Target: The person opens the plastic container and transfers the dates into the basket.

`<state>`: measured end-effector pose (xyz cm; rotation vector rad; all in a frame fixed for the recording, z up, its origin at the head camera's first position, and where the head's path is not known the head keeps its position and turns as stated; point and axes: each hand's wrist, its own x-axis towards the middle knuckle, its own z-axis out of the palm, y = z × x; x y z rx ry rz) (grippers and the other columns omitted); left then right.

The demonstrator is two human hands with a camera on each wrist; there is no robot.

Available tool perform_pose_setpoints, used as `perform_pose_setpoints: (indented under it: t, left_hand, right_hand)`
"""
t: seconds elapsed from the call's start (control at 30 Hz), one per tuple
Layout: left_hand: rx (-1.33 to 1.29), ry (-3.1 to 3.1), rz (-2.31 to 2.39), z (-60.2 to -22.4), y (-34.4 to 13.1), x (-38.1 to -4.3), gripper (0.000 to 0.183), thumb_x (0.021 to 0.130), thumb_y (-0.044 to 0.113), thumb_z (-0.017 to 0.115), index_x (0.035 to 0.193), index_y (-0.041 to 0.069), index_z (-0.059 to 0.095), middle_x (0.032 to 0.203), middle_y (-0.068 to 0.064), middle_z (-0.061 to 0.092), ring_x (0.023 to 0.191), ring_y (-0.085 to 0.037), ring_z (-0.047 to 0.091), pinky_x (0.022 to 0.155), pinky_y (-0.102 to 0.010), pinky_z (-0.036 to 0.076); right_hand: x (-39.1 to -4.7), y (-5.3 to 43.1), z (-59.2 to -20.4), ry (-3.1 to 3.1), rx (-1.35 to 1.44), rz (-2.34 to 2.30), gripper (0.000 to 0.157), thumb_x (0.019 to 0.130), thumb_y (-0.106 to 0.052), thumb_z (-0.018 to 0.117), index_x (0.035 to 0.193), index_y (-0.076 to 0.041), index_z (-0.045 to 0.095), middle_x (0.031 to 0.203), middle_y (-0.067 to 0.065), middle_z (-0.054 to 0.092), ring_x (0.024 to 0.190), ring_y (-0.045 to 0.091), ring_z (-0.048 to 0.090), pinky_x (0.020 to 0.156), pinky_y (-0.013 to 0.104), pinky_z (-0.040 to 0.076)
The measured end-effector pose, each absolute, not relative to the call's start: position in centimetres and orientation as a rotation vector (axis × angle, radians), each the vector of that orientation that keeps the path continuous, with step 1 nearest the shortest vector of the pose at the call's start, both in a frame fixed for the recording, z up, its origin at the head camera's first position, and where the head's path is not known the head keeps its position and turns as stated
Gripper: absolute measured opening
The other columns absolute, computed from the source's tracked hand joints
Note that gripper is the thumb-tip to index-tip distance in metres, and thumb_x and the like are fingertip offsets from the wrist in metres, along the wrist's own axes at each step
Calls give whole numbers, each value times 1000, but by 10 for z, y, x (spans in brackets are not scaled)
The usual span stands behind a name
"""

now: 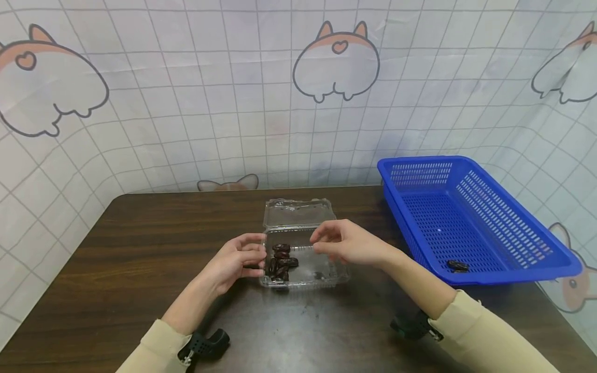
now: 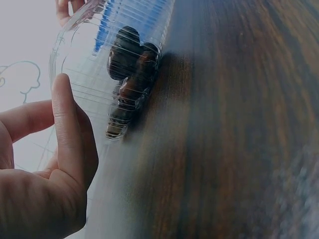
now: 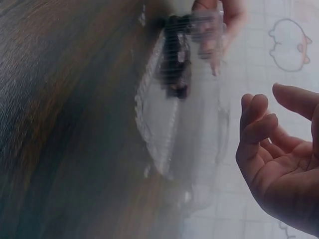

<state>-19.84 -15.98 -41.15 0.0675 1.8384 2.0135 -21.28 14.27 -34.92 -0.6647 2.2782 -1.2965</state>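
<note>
A clear plastic clamshell box point(image 1: 305, 282) lies on the table with its lid point(image 1: 299, 213) folded back. Several dark, wrinkled dates point(image 1: 282, 262) are grouped at the left end of its base. At the box's left side, my left hand point(image 1: 240, 261) touches the wall and rim with extended fingertips. The left wrist view shows the dates point(image 2: 124, 55) through the ribbed plastic. Above the right part of the box is my right hand point(image 1: 347, 242), its fingers loosely bent. In the right wrist view, a gap separates the right thumb point(image 3: 296, 99) from the fingers, with nothing between them.
At the right stands a blue perforated basket point(image 1: 508, 274), with a few dark dates point(image 1: 458, 266) near its front corner. The dark wood table point(image 1: 154, 248) meets a grid-patterned cloth backdrop point(image 1: 261, 103) at the back.
</note>
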Motion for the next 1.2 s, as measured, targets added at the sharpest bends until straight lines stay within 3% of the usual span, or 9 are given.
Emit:
perform_pose_setpoints:
  t: [0.13, 0.23, 0.4, 0.6, 0.83, 1.2]
  left_hand:
    - [60, 1835, 2016, -412, -160, -199, 53, 101, 0, 60, 149, -5, 39, 100, -7, 59, 79, -17, 61, 71, -31, 61]
    - [62, 1834, 2016, -412, -159, -199, 52, 101, 0, 59, 148, -4, 39, 100, -7, 59, 79, -17, 62, 70, -31, 61]
    - [65, 1832, 2020, -413, -159, -200, 52, 101, 0, 59, 148, -4, 39, 102, -8, 59, 80, -17, 62, 70, -31, 61]
    - [62, 1822, 2019, -412, -159, -199, 53, 101, -1, 59, 149, -5, 38, 102, -8, 58, 79, -16, 62, 70, -30, 61]
    - [69, 1818, 2019, -411, -158, -201, 53, 101, 1, 60, 150, -4, 38, 105, -9, 58, 80, -16, 62, 71, -31, 61]
    - [51, 1829, 2014, -411, -160, -200, 53, 101, 1, 61, 149, -4, 39, 103, -8, 58, 80, -15, 62, 71, -31, 61]
  right_hand:
    - [-216, 132, -355, 2263, -664, -1292, 21, 102, -20, 67, 118, -7, 67, 99, 13, 70, 77, 45, 63, 55, 36, 49]
    - [-218, 124, -359, 2253, -662, -1275, 24, 102, -19, 66, 120, -3, 66, 105, 18, 70, 80, 46, 66, 56, 36, 51]
    - [-220, 114, -365, 2240, -674, -1230, 27, 103, -18, 66, 122, 0, 65, 104, 18, 69, 77, 41, 65, 56, 39, 53]
    - [-222, 104, -372, 2248, -713, -1200, 24, 102, -13, 64, 122, 1, 65, 98, 12, 67, 71, 35, 61, 51, 33, 46]
    - [-223, 96, -381, 2389, -714, -1076, 16, 99, -12, 67, 114, -7, 69, 94, 0, 67, 67, 21, 64, 54, 27, 47]
    - [-226, 81, -393, 2431, -703, -1019, 12, 96, -6, 72, 107, -10, 71, 87, 0, 68, 55, 13, 59, 50, 26, 49]
